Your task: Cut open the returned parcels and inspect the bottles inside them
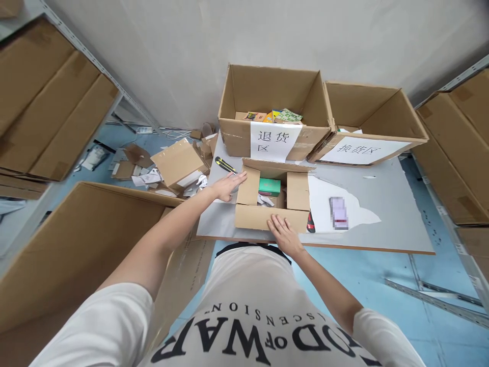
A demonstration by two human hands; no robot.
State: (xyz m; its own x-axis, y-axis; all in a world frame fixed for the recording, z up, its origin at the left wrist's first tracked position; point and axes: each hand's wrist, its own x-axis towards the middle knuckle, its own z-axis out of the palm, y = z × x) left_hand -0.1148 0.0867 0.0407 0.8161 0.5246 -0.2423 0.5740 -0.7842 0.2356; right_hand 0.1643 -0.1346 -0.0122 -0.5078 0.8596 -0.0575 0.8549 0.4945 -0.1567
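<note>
A small cardboard box (250, 216) stands on the table in front of me with its top flaps folded out. Inside it lie a green box (269, 187) and some crumpled white paper (265, 201). My right hand (284, 234) rests on the near flap, fingers stretched out. By the box's left side is my left hand (230, 186), fingers extended toward the left flap; whether it touches the cardboard I cannot tell. A yellow and black box cutter (225, 165) lies just beyond the left hand. Something red and black (310, 223) shows partly at the box's right edge.
Two large open cartons with paper signs, the left carton (237, 140) and the right carton (414, 130), stand at the table's back. A phone-like pixelated object (339, 213) lies on white paper (362, 214). Cardboard scraps (179, 163) and a big open carton (95, 204) are at left.
</note>
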